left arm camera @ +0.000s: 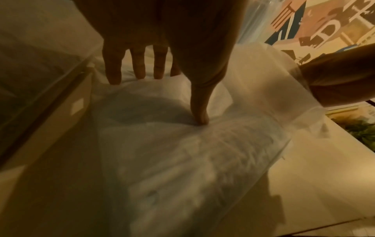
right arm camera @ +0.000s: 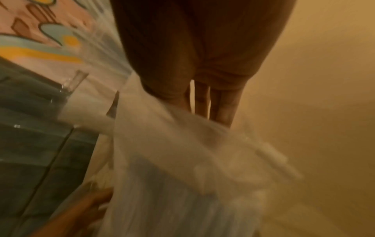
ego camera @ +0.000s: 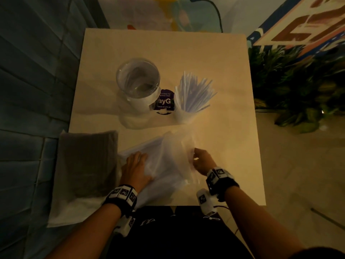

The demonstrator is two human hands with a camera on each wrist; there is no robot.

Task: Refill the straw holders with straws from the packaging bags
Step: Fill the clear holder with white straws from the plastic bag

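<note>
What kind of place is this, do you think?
Probably a café or similar eatery: a small table carries a straw holder full of straws, a glass jar and a purple "Clean as you go" sign, with a painted mural beside it.

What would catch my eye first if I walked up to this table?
Probably the fan of white straws standing in a white holder at the table's middle, beside a clear glass jar. Nearer, the left hand presses flat on a clear plastic bag while the right hand pinches its edge.
</note>
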